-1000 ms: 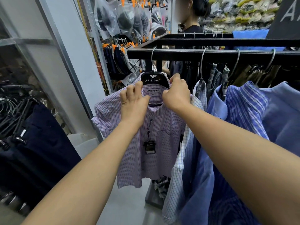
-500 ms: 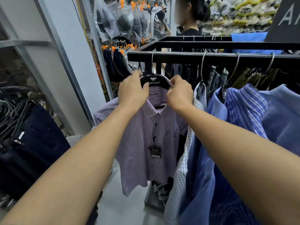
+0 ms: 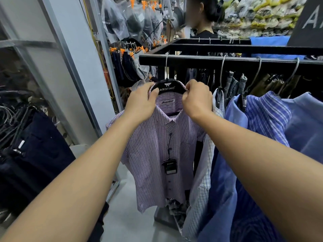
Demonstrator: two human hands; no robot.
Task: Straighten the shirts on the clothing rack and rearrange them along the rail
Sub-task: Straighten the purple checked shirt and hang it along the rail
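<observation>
Though near rail end [image 3: 142, 58], left fingers [image 3: 152, 94] and right fingers [image 3: 188, 86] tight round shirt collar [image 3: 168, 102].

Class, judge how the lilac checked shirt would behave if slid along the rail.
Probably floppy: the lilac checked shirt drapes limp below its hanger. Likely light: one thin wire hook carries it on the rail. It may swing when pushed, hanging from that single hook.
</observation>
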